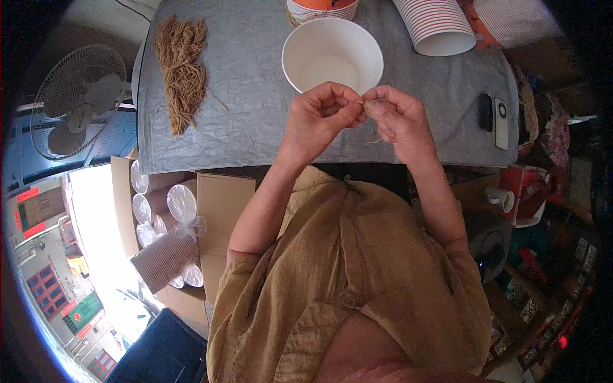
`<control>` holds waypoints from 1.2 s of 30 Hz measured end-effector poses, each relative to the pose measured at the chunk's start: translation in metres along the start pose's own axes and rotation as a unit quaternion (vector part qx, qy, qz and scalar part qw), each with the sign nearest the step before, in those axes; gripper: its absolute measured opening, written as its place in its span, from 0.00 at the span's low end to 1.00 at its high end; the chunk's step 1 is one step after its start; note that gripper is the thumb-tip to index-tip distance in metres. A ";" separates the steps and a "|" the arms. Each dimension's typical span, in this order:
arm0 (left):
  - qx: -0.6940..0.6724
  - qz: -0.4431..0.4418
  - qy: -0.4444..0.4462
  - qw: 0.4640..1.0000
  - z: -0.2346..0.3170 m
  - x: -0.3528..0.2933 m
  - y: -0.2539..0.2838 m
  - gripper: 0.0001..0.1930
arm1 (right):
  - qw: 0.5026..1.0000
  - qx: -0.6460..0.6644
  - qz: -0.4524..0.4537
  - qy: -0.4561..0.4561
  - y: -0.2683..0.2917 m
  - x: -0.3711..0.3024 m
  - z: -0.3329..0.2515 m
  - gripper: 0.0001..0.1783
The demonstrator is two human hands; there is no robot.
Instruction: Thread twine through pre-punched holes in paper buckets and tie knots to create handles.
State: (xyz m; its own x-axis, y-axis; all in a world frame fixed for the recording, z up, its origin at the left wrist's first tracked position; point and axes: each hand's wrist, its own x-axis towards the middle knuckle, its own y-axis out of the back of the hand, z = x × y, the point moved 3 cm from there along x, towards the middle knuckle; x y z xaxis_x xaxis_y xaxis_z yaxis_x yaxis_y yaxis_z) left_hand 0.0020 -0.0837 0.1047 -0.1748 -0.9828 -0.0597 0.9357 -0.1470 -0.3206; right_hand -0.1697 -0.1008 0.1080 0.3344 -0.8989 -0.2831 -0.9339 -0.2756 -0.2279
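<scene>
Here's the thin cord [374, 142] at the white tub's [332, 35] near side, fingertips of left hand [319, 119] and right hand [402, 121] pinching it, one tail loose! Looks feather-light, limp, rough enough to grip, fray-prone; best held close to the end.

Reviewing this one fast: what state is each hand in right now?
Left hand: closed, fingertips pinched at a thin strand.
Right hand: closed, pinching the same strand, its loose end hanging below.
</scene>
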 end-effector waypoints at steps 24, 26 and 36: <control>-0.010 -0.007 -0.016 1.000 -0.004 -0.003 0.001 0.03 | 0.994 0.087 -0.067 -0.007 0.001 -0.002 0.009 0.09; -0.021 -0.012 -0.011 1.000 -0.004 -0.003 0.002 0.03 | 0.994 0.104 -0.042 -0.011 0.004 -0.003 0.010 0.11; -0.002 -0.013 0.009 1.000 0.001 -0.002 0.000 0.03 | 0.992 -0.102 -0.014 0.071 0.001 -0.004 -0.007 0.12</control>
State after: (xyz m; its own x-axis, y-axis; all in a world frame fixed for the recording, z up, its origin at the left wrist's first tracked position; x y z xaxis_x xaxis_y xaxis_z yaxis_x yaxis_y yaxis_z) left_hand 0.0028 -0.0815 0.1063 -0.2052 -0.9764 -0.0672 0.9292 -0.1728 -0.3267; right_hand -0.1729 -0.1000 0.1152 0.3528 -0.9248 -0.1425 -0.9356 -0.3513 -0.0363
